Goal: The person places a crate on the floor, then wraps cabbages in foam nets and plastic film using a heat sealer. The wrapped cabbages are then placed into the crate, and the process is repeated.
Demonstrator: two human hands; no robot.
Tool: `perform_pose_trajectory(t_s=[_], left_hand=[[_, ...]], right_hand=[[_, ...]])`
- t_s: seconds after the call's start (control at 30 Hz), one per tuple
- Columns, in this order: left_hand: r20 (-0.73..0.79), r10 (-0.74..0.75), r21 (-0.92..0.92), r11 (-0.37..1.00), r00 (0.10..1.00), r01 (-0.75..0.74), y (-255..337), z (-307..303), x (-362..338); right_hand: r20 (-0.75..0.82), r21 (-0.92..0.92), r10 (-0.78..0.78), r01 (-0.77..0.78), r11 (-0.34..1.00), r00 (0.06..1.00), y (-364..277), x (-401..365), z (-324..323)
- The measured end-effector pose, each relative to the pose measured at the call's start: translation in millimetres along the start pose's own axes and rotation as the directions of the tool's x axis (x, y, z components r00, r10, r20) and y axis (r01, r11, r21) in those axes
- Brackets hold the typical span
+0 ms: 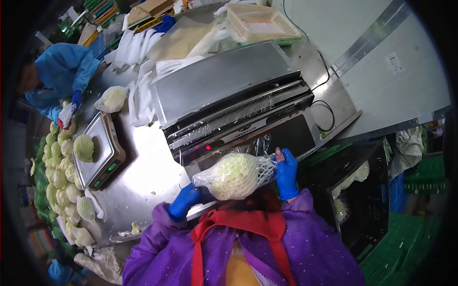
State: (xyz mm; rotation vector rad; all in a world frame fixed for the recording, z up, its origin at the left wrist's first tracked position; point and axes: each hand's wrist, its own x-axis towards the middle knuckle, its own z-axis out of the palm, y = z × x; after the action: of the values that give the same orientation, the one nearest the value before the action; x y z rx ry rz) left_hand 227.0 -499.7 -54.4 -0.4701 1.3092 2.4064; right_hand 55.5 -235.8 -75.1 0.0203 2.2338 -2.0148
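A pale cabbage [234, 176] in a white foam net and clear film hangs between my hands at the front edge of the wrapping machine [243, 126]. My left hand [184, 201], in a blue glove, is closed on the gathered film at its left end. The blue-gloved right hand [287, 174] grips the net and film at the right end, its bare thumb tip pointing up. Loose clear film [260, 145] lies on the machine just behind the cabbage. A red light glows on the machine's front panel.
At left, a scale [106, 157] bears a bare cabbage [84, 148]. Beyond it lies a heap of cabbages [59, 174], where a co-worker in blue [64, 71] handles a net. A black crate [365, 205] holding wrapped cabbages stands right. A beige basket [260, 24] sits at the back.
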Motion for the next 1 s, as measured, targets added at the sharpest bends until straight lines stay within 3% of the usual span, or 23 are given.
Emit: perform_pose_trajectory(t_s=[0.03, 0.07, 0.17, 0.2, 0.3, 0.37, 0.43, 0.47, 0.5, 0.53, 0.57, 0.63, 0.67, 0.7, 0.73, 0.77, 0.8, 0.83, 0.87, 0.93, 0.97, 1.0], left_hand=[[-0.129, 0.042, 0.297, 0.955, 0.991, -0.001, -6, 6, -2], [-0.435, 0.196, 0.311, 0.949, 0.879, -0.057, -6, 34, -2], [-0.487, 0.441, 0.449, 0.867, 0.754, -0.218, -19, 12, -10], [-0.628, 0.391, 0.35, 0.914, 0.673, -0.204, -19, 17, -6], [-0.764, 0.319, 0.231, 0.947, 0.561, -0.224, -32, -4, 11], [-0.783, 0.35, 0.304, 0.937, 0.514, -0.174, -48, -26, 29], [-0.795, 0.386, 0.406, 0.912, 0.468, -0.063, -57, -41, 45], [-0.667, 0.562, 0.671, 0.738, 0.489, 0.067, -65, -51, 52], [-0.508, 0.711, 0.856, 0.48, 0.486, 0.192, -66, -56, 58], [-0.599, 0.642, 0.793, 0.556, 0.478, 0.247, -69, -57, 67], [-0.682, 0.566, 0.722, 0.625, 0.464, 0.298, -67, -55, 69], [-0.602, 0.566, 0.635, 0.767, 0.564, -0.091, -75, -62, 64], [-0.487, 0.656, 0.596, 0.732, 0.576, -0.33, -74, -67, 64], [-0.567, 0.499, 0.302, 0.866, 0.655, -0.398, -71, -66, 56], [-0.579, 0.337, -0.02, 0.905, 0.742, -0.425, -67, -65, 46], [-0.529, 0.17, -0.347, 0.851, 0.831, -0.394, -71, -64, 32], [-0.222, 0.22, -0.759, 0.572, 0.95, -0.31, -83, -72, 25], [-0.342, 0.254, -0.556, 0.721, 0.905, -0.413, -91, -73, 17], [-0.435, 0.316, -0.311, 0.826, 0.843, -0.47, -65, -50, 6], [-0.348, 0.441, 0.014, 0.885, 0.827, -0.466, -5, -13, -23], [-0.346, 0.519, -0.041, 0.824, 0.781, -0.566, 0, -10, -25], [-0.3, 0.539, -0.053, 0.815, 0.787, -0.578, 4, -11, -26]], right_hand=[[0.013, -0.002, -0.031, 0.031, 1.0, 0.999, 0, -2, 4], [0.009, -0.031, -0.034, 0.034, 0.999, 0.999, -2, -4, 6], [0.03, -0.116, -0.059, 0.062, 0.991, 0.998, -5, -3, 8], [0.045, -0.137, -0.078, 0.084, 0.987, 0.996, -4, -1, 11], [0.146, -0.356, -0.245, 0.282, 0.891, 0.959, 18, 18, 17], [0.262, -0.487, -0.368, 0.452, 0.747, 0.892, 27, 28, 29], [0.343, -0.514, -0.395, 0.523, 0.68, 0.852, 31, 34, 48], [0.379, -0.527, -0.391, 0.543, 0.654, 0.839, 32, 36, 57], [0.413, -0.536, -0.39, 0.565, 0.627, 0.823, 33, 40, 67], [0.447, -0.438, -0.39, 0.577, 0.69, 0.806, 39, 44, 72], [0.47, -0.306, -0.301, 0.473, 0.826, 0.83, 41, 40, 80], [0.559, -0.041, -0.128, 0.181, 0.983, 0.819, 43, 23, 99], [0.618, 0.005, -0.034, 0.039, 0.999, 0.785, 38, 8, 113], [0.638, 0.104, 0.027, -0.121, 0.987, 0.77, 17, -11, 126], [0.755, 0.117, 0.131, -0.328, 0.937, 0.642, 18, -14, 134], [0.852, 0.083, 0.217, -0.531, 0.843, 0.477, 18, -21, 141], [0.883, 0.042, 0.235, -0.566, 0.824, 0.407, 17, -30, 146], [0.908, 0.0, 0.249, -0.593, 0.805, 0.338, 14, -35, 151], [0.928, 0.034, 0.176, -0.545, 0.837, 0.329, 0, -40, 159], [0.936, 0.192, -0.055, -0.375, 0.907, 0.348, -37, -55, 176], [0.909, 0.312, -0.214, -0.242, 0.919, 0.359, -55, -62, 180], [0.919, 0.25, -0.147, -0.253, 0.935, 0.365, -64, -65, 176]])
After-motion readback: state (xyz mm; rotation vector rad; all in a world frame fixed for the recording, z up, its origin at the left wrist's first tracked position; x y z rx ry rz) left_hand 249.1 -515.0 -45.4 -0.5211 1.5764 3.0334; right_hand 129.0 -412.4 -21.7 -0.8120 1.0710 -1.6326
